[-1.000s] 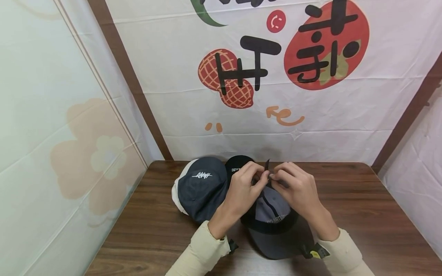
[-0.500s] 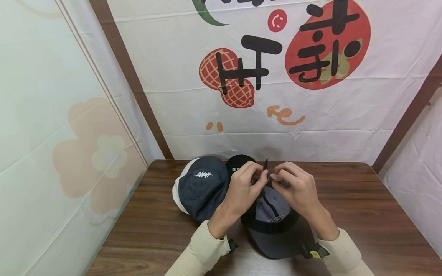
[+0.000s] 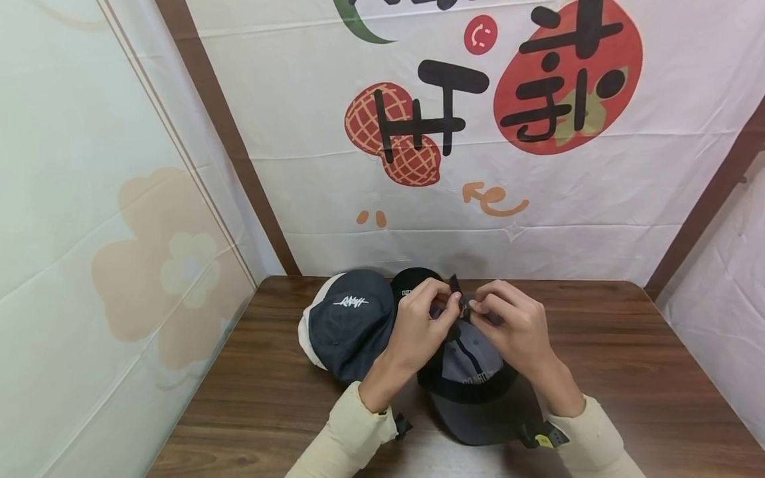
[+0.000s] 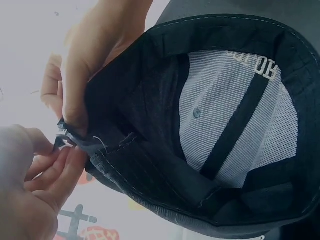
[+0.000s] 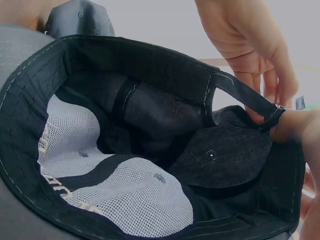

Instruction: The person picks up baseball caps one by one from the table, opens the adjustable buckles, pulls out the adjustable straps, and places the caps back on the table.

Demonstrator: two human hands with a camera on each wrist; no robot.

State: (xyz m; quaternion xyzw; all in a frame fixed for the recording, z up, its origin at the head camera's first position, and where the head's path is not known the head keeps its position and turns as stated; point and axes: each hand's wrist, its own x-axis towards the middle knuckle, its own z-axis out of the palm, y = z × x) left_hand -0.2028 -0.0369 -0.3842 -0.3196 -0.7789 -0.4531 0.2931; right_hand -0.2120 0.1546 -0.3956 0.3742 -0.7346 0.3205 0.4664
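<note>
A dark grey baseball cap (image 3: 490,419) lies with its inside facing up and its brim toward me; pale mesh lining (image 5: 145,195) shows within. At its back, my left hand (image 3: 418,328) pinches the black adjuster strap (image 3: 455,285), whose loose end sticks up past the fingers. My right hand (image 3: 515,332) pinches the same closure from the other side, at the sweatband's edge. A small metal buckle (image 4: 62,132) sits between the two hands in the left wrist view. Under the strap (image 5: 242,93) the cap's rear opening shows in the right wrist view.
To the left, a navy cap (image 3: 352,325) with white lettering rests over a white cap (image 3: 305,338). A black cap (image 3: 412,280) stands behind, partly hidden by my left hand. All are on a brown wooden table (image 3: 621,372) before a printed cloth wall (image 3: 574,199).
The strap's loose end has tipped leftward between my left fingers, and the buckle shows more. Both hands have stayed at the back of the cap, which has hardly moved.
</note>
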